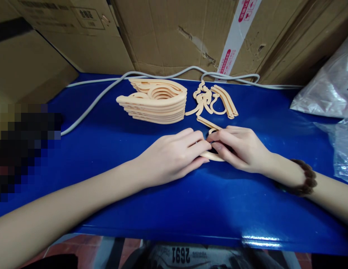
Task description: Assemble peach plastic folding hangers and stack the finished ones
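Note:
My left hand and my right hand meet over the blue table, both with fingers closed on a beige plastic folding hanger. One arm of it curves below the fingers, and a straight piece sticks out beyond them. My fingertips hide the middle, so how its parts join cannot be seen. Beyond my left hand stands a neat stack of folded beige hangers. Past my right hand lie a small heap of loose hanger hooks and several loose hanger arms.
A grey cable runs along the back of the blue table. Cardboard boxes stand behind it. Clear plastic bags lie at the right. A dark, pixelated area covers the left edge.

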`<state>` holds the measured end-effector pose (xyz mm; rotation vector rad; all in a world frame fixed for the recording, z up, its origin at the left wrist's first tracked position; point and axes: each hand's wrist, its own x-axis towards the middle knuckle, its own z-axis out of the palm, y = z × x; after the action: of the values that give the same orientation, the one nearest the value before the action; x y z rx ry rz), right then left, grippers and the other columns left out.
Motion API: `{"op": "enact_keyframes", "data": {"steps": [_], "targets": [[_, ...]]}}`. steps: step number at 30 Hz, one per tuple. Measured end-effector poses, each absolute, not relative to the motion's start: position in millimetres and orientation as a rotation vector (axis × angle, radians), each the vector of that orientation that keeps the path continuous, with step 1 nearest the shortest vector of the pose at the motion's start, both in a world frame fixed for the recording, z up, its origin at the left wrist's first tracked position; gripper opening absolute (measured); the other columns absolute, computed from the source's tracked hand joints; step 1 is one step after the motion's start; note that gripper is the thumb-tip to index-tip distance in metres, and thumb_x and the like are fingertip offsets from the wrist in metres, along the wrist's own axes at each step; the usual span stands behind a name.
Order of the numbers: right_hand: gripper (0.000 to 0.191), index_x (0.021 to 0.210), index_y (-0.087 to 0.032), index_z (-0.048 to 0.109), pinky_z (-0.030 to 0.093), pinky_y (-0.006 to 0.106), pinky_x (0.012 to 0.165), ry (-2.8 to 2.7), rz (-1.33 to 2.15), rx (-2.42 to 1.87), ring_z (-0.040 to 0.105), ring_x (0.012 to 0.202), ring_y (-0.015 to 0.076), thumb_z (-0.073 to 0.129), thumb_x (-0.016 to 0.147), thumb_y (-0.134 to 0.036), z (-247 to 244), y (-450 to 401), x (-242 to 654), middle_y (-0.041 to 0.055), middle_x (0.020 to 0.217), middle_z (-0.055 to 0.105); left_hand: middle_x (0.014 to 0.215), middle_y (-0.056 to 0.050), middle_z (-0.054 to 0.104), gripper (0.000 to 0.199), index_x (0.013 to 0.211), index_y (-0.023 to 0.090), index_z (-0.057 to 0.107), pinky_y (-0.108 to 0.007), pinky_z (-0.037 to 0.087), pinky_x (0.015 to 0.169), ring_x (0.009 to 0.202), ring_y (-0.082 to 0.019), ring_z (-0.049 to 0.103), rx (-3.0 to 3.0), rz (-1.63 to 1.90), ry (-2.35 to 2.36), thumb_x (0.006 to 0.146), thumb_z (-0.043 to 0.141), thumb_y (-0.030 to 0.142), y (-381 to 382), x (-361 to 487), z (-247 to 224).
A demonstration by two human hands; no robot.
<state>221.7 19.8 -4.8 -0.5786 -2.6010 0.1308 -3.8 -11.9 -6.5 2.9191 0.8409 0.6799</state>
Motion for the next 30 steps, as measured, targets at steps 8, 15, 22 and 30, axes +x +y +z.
{"op": "enact_keyframes", "data": {"steps": [8,15,22,30], "targets": [[0.013,0.099,-0.018,0.056,0.046,0.024,0.061,-2.481,0.094,-0.675,0.061,0.06,0.0129,0.043,0.095,-0.018,-1.2,15.0,221.6,0.0002,0.068,0.064,0.14,-0.016,0.045,0.035,0.127,0.012,0.047,-0.04,0.039,0.113,0.133,-0.024,0.043,2.671,0.87,0.936,0.094,0.054,0.021,-9.6,-4.7,-7.1],[0.016,0.087,-0.019,0.056,0.04,0.028,0.052,-2.404,-0.009,-0.498,0.05,0.05,0.0124,0.042,0.094,-0.017,2.8,9.9,226.5,0.0007,0.061,0.062,0.163,-0.014,0.002,0.083,0.153,0.023,-0.003,-0.05,0.022,0.123,0.152,-0.028,0.006,2.551,0.932,0.992,0.094,0.056,0.029,-12.8,-1.2,-10.4],[0.034,0.09,-0.015,0.061,0.044,0.026,0.053,-2.266,-0.049,-0.71,0.056,0.055,0.0127,0.047,0.098,-0.044,-0.9,13.0,225.3,0.0022,0.065,0.063,0.161,-0.008,-0.023,0.1,0.146,0.03,-0.034,-0.047,0.018,0.124,0.151,-0.026,-0.003,2.422,0.921,1.076,0.097,0.053,0.034,-21.6,2.1,-12.0],[0.021,0.092,-0.017,0.06,0.036,0.02,0.045,-2.365,-0.088,-0.697,0.05,0.048,0.0074,0.051,0.098,-0.035,-0.4,10.3,223.6,-0.0023,0.063,0.061,0.16,-0.02,0.018,0.072,0.149,0.006,0.028,-0.047,0.017,0.124,0.151,-0.03,0.006,2.549,0.382,1.223,0.095,0.052,0.047,-5.7,-0.2,-19.8]]}}
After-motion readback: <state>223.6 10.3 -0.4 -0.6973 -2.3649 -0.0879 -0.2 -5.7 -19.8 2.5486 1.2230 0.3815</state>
